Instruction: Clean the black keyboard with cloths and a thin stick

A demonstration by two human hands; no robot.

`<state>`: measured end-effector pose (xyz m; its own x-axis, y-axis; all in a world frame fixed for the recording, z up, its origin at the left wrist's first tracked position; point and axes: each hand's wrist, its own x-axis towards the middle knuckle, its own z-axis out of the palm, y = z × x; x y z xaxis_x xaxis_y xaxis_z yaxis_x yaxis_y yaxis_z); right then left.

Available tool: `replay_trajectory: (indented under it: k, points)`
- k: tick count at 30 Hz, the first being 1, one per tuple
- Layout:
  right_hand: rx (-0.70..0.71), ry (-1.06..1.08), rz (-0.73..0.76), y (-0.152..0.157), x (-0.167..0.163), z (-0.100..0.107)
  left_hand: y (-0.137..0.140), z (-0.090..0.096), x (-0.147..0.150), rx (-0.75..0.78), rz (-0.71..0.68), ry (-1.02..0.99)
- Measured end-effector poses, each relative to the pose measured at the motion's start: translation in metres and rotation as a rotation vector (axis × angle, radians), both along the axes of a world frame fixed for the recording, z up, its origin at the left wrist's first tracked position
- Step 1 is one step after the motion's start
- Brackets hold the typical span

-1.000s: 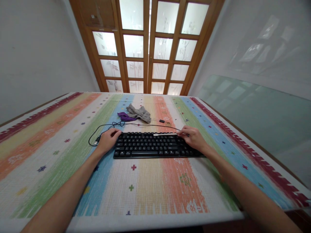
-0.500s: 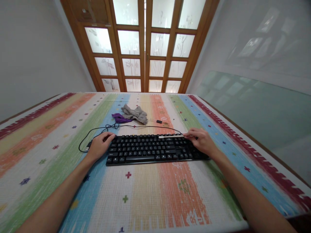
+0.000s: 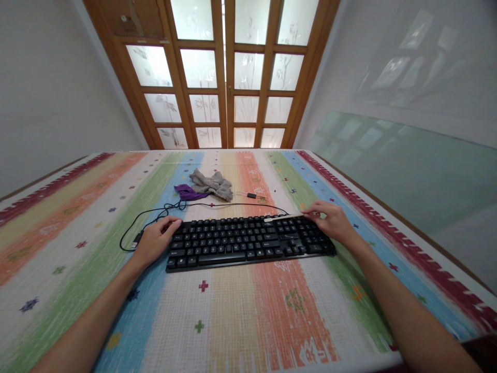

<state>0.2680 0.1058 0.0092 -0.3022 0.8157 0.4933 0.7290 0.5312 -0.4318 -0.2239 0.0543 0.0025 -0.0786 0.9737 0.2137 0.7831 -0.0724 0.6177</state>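
Observation:
A black keyboard (image 3: 225, 243) lies on the striped tablecloth (image 3: 233, 305), its long side across my view. My left hand (image 3: 156, 239) is closed at its upper left corner, thumb and fingers on the edge. Above the upper right part, my right hand (image 3: 331, 223) pinches a long white cotton swab (image 3: 285, 216) by one end. The swab's padded tip points left, over the top rows of keys; whether it touches them I cannot tell. Behind the keyboard runs its thin black cable (image 3: 233, 204), looped at the left, with a USB plug (image 3: 136, 240) beside my left wrist.
Beyond the cable lies a crumpled grey cloth (image 3: 213, 184) with a purple piece (image 3: 189, 192) at its left. A small black object (image 3: 251, 196) with thin ends sits right of it. Wooden glazed doors (image 3: 229, 103) stand behind the table.
My right hand and the swab have shifted slightly right along the keyboard, and the swab now slants more. My left hand stays at the corner. The whole view has moved a little.

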Motion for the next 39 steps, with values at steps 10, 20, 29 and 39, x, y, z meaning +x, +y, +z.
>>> replay_trajectory:
  k: [10,20,29,39]
  points:
    - [-0.03,0.069,-0.074,-0.006,-0.01,0.004,0.0,0.001,0.0,-0.019,-0.019,0.036]
    - [-0.076,0.107,-0.127,-0.005,-0.016,0.0,0.002,-0.001,-0.001,-0.005,-0.028,0.032]
    - [-0.243,0.207,-0.213,-0.004,-0.013,0.005,0.002,-0.002,-0.002,-0.017,-0.034,0.033]
    - [-0.213,0.235,-0.284,0.002,0.003,0.006,0.002,0.0,-0.001,-0.032,-0.039,0.055]
